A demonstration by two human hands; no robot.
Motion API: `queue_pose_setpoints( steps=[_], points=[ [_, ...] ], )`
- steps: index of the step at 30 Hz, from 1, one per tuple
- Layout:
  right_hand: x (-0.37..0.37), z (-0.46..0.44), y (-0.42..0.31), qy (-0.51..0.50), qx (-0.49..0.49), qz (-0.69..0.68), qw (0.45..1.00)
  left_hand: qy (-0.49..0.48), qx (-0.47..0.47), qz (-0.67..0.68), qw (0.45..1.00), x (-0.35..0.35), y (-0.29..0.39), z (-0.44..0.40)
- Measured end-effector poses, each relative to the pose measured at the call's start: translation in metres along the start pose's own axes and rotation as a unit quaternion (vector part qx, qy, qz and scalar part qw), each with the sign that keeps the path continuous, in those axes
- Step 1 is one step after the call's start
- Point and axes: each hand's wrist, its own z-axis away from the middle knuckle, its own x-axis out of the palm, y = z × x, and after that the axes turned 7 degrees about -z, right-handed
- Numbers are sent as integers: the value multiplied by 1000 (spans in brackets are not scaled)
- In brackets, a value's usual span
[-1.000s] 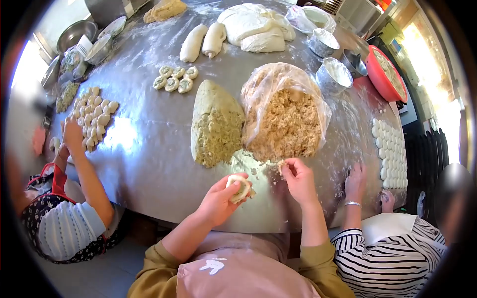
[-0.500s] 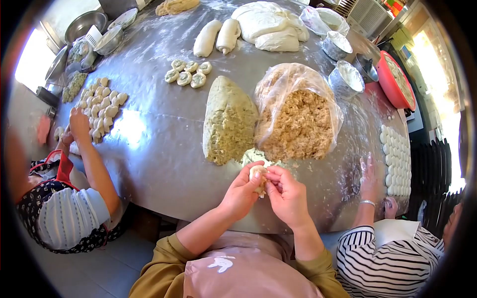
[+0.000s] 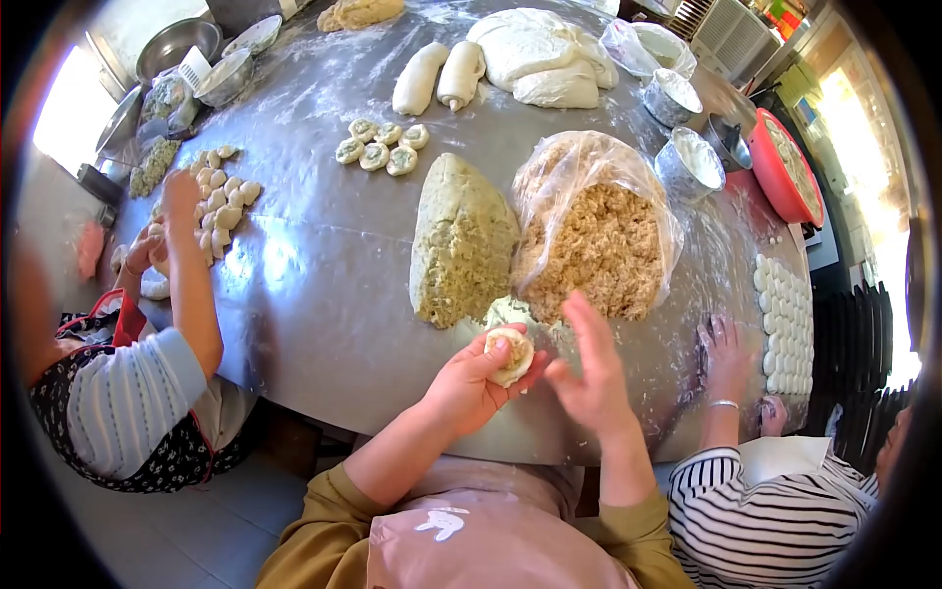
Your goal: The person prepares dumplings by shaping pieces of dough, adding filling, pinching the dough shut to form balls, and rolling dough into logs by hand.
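My left hand (image 3: 471, 378) holds a small round of dough (image 3: 510, 357), its thumb pressed on the face, with a tan patch of filling showing in the middle. Just to the right, my right hand (image 3: 592, 378) is apart from the dough, its fingers stretched out and somewhat blurred. Beyond its fingertips lies a big heap of crumbly brown filling (image 3: 599, 245), partly covered by a clear plastic bag. A greenish mound of filling (image 3: 459, 245) stands to the left of that heap, and a pale green bit (image 3: 506, 312) lies in front of them.
Several filled dough rounds (image 3: 383, 147) sit farther back, near two dough rolls (image 3: 420, 79) and a large dough slab (image 3: 540, 59). At left a co-worker's hands (image 3: 167, 231) handle dough pieces (image 3: 226, 201). A co-worker's hand (image 3: 726, 358) rests right, beside rows of white discs (image 3: 783, 324).
My right hand has let go of the dough round and moved right, its fingers opening. The dough round now faces up in my left hand. The left co-worker's hand has risen.
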Motion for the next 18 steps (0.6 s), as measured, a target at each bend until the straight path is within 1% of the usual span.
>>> queue_pose_setpoints(
  steps=[1,2,4,6,7,8,11,14,16,17,18],
  points=[
    [6,3,-6,-27,-33,1,999,-2,-11,1,1000,2,0,1],
    [12,6,-11,-54,-65,3,996,-28,-15,-3,999,-1,-1,-1],
    [29,14,-9,-58,-77,36,995,-80,-24,-12,996,-16,-10,-6],
    [41,18,-6,-59,-82,54,993,-104,-29,-39,993,-25,-16,-9],
    [43,17,-11,-41,-89,67,993,-109,-22,-60,992,-26,-15,-7],
    [46,17,-12,-24,-92,51,994,-115,-18,-81,990,-27,-14,-5],
    [51,17,-10,25,-91,-10,995,45,-30,-106,993,12,-13,2],
    [53,16,-6,68,-69,-98,990,-104,-29,50,993,4,-13,2],
    [51,17,-8,94,-51,-133,985,-78,-27,33,996,15,-11,5],
    [52,17,-12,105,-46,-106,988,-65,-26,25,997,19,-11,5],
    [53,17,-20,115,-41,-79,989,-66,-5,-7,998,15,-15,3]
  ],
)
